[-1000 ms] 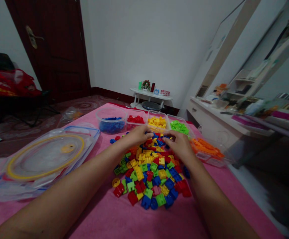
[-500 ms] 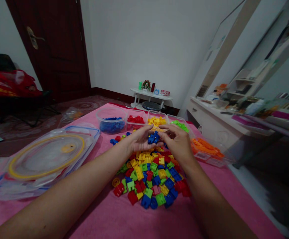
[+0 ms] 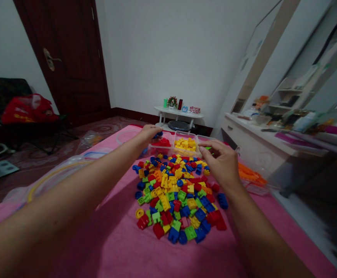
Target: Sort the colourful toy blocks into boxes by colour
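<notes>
My left hand [image 3: 149, 133] is stretched far forward, its fingers closed around blue building blocks [image 3: 157, 134], at the tub of red blocks [image 3: 162, 142]. My left forearm covers most of the round tub of blue blocks. Over the right side of the pile, my right hand [image 3: 220, 156] has thumb and fingers apart, and bits of green [image 3: 208, 148] show between them. It hides most of the green blocks' tub. A tub of yellow blocks [image 3: 185, 144] stands between the hands. Below them spreads a mixed pile of toy blocks [image 3: 174, 193].
A pink cloth [image 3: 122, 235] covers the table. Clear lids with a yellow ring [image 3: 52, 173] lie at left, partly under my forearm. At right stands a tub of orange pieces [image 3: 251, 175]. Farther off are a white shelf table [image 3: 174, 112] and a cluttered dresser [image 3: 244, 129].
My hands have parted. The left went forward and left with blue blocks, from above the pile to the tubs. The right moved slightly right. The view has shifted a little.
</notes>
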`<state>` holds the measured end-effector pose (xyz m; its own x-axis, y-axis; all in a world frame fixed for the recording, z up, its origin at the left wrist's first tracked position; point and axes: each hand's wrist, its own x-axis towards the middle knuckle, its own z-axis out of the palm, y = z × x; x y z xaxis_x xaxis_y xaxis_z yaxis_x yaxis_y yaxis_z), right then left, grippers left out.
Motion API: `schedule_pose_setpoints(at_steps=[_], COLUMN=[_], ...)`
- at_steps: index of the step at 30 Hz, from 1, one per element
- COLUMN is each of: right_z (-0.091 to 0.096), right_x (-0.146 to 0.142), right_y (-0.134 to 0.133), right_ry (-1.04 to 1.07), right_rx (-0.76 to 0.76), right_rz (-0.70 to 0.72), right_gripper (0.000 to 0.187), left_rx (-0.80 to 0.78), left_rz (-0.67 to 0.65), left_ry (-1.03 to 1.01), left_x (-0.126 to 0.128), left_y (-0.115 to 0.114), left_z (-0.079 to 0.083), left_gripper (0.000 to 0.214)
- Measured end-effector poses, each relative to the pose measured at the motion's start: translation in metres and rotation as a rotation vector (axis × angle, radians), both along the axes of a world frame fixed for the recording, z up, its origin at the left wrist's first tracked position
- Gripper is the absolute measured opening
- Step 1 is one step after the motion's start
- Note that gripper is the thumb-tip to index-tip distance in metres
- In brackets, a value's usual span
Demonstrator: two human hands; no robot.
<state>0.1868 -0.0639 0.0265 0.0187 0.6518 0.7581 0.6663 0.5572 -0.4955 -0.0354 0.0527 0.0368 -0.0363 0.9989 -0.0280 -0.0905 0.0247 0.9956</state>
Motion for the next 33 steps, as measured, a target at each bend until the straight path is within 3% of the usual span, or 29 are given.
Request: schedule_pose_setpoints(at_steps=[4, 7, 10, 13, 16, 21, 23, 28, 33], right_z=[0.006, 0.011, 0.011, 0.003, -0.007, -0.015, -0.019, -0.035, -0.051], right_x=[0.009, 0.019, 0.032, 0.045, 0.049, 0.034, 0.028, 0.02, 0.025], right_y=[0.0, 0.002, 0.006, 0.011, 0.013, 0.011, 0.01, 0.015, 0.024], right_ry=[0.007, -0.018, -0.133, -0.305, -0.455, -0.608, -0.669, -0.714, -0.67], right_rx=[0.003, -0.036, -0.198, -0.449, -0.609, -0.662, -0.701, -0.785, -0.751], right_rz=[-0.055, -0.107, -0.12, -0.039, 0.035, 0.018, 0.012, -0.052, -0.105], right_gripper=[0.017, 0.019, 0.019, 0.016, 0.014, 0.021, 0.023, 0.021, 0.015], left_rx=[0.13, 0.095, 0.114, 0.243, 0.407, 0.477, 0.483, 0.489, 0.439], left_rz=[0.27, 0.194, 0.099, 0.088, -0.018, -0.41, -0.503, -0.443, -0.45], left_ry=[0.575, 0.956, 1.177, 1.182, 1.127, 1.032, 1.015, 0.957, 0.887], left_x=[-0.038, -0.055, -0.05, -0.027, 0.004, 0.041, 0.046, 0.046, 0.042], left_y=[0.025, 0.029, 0.022, 0.008, -0.015, -0.056, -0.067, -0.075, -0.069], left_z=[0.009, 0.005, 0.0, -0.006, -0.011, -0.029, -0.041, -0.064, -0.072], left_gripper=[0.015, 0.014, 0.012, 0.019, 0.024, 0.023, 0.022, 0.017, 0.017])
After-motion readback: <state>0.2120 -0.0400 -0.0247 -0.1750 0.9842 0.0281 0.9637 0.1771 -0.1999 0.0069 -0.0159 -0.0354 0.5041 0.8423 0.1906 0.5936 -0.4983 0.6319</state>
